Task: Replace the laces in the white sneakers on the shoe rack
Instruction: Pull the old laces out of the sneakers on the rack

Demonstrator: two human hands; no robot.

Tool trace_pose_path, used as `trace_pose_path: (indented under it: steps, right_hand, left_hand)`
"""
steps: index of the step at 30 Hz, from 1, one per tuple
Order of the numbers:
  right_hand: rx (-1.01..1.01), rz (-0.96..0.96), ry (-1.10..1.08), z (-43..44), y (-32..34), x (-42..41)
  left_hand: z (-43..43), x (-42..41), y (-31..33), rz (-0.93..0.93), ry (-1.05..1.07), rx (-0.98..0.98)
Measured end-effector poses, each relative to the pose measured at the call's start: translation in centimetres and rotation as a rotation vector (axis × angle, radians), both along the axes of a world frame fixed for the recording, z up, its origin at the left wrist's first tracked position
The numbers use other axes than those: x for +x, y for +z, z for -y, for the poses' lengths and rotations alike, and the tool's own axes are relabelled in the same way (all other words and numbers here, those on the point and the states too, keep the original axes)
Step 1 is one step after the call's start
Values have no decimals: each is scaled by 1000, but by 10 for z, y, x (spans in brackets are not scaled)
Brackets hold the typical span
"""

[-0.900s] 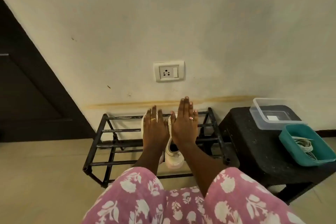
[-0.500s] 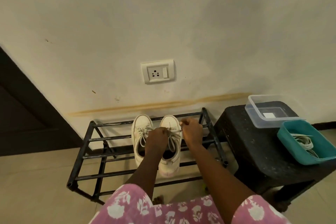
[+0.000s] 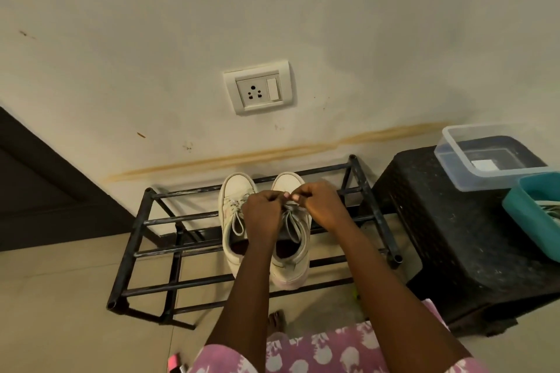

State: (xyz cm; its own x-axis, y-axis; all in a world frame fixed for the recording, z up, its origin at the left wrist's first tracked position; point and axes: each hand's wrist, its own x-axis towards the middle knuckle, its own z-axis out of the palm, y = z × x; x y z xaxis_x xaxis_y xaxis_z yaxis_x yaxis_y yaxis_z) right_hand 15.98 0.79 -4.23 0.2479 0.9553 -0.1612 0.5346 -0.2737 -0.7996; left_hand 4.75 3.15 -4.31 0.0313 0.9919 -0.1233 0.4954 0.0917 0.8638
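Two white sneakers stand side by side, toes to the wall, on a black metal shoe rack point(image 3: 142, 222). The left sneaker point(image 3: 235, 215) shows its grey lace tied in a bow. My left hand point(image 3: 262, 215) and my right hand point(image 3: 321, 206) are both over the front of the right sneaker point(image 3: 292, 269). Their fingers are curled and pinch the right sneaker's lace point(image 3: 292, 222) near the toe end. The loops of that lace hang down over the shoe's opening. My hands hide the upper eyelets.
A black stool point(image 3: 454, 236) stands right of the rack. On it sit a clear plastic tub point(image 3: 485, 157) and a teal tray point(image 3: 527, 215) holding coiled white laces point(image 3: 553, 210). A wall socket point(image 3: 260, 89) is above the rack. A dark door is at left.
My hands went from flat and open above the sneakers to curled on the right sneaker's lace. The view has tilted down and moved closer to the rack.
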Motion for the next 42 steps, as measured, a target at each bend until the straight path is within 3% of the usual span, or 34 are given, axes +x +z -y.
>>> trace_pose_path:
  steps: [16, 24, 27, 31, 35, 40, 42]
  right_hand:
    - [-38, -123, 43, -10, 7, 17]
    - [-92, -60, 150, -9, 10, 9]
    - [-113, -65, 157, -7, 11, 8]
    - [-115, -93, 150, -5, 13, 8]
    - [-62, -169, 78, -4, 12, 7]
    - [48, -747, -140, -6, 17, 13]
    - [90, -919, -206, -7, 19, 12]
  left_hand:
    - [-16, 0, -1, 173, 254, 215]
    - [-22, -9, 23, 757, 314, 322]
    - [-22, -8, 30, 849, 257, 369]
    - [-23, -8, 28, 771, 147, 382]
    - [-26, -11, 13, 499, 76, 282]
    - [-29, -19, 4, 52, -122, -30]
    - [-26, -19, 6, -32, -205, -60]
